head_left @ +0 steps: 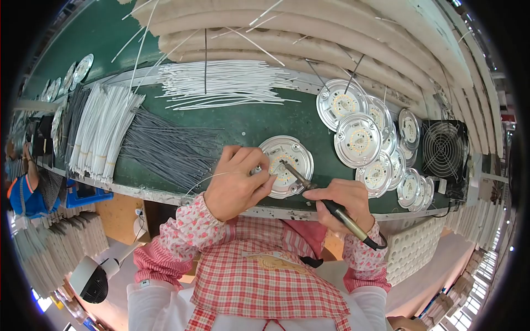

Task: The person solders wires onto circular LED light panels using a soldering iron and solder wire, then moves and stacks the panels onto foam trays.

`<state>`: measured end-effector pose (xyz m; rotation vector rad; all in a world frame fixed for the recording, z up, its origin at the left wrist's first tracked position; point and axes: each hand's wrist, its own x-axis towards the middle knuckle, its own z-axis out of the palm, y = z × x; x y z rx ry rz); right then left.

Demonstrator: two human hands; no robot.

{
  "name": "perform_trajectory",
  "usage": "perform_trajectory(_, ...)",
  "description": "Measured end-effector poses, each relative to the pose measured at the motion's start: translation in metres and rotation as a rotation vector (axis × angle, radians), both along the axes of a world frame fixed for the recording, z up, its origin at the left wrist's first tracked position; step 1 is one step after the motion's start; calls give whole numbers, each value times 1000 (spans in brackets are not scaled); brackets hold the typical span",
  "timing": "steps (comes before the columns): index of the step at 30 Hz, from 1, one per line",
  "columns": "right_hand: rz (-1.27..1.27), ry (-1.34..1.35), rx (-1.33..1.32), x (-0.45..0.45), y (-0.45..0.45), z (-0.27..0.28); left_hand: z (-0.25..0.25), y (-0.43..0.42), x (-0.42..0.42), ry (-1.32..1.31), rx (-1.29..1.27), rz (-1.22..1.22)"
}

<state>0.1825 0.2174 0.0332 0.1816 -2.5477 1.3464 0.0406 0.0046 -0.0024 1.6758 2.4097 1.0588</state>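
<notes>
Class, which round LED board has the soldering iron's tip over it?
The LED board lying alone between left hand and right hand; the others cluster away from both.

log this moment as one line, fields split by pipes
left hand: holding thin wire at round disc | right hand: holding soldering iron, tip at disc | nearby: dark wires, white wires, other discs, black fan

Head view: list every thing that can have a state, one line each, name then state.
Left hand: closed, apparently pinching the thin wire
Right hand: closed around the soldering iron
Soldering iron: held tilted, tip over the single disc; contact unclear
Single disc: flat, face up
Grouped discs: overlapping, face up
White wires: loose, spread side by side
Dark wires: loose, lying flat
Black fan: grille on; spinning unclear
</notes>
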Motion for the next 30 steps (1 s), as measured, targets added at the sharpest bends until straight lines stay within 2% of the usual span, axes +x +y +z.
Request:
perform_trajectory(8,77,-135,15,0,20,7,-4,7,7,77,-5,25)
perform_trajectory(20,38,-416,-316,-2,41,3,-6,17,7,131,-24,20)
perform_trajectory(24,54,-409,-342,-3,46,-1,-7,20,6,200,-68,-24)
perform_trajectory(30,-15,-415,-401,2,39,-6,-5,6,2,145,-28,15)
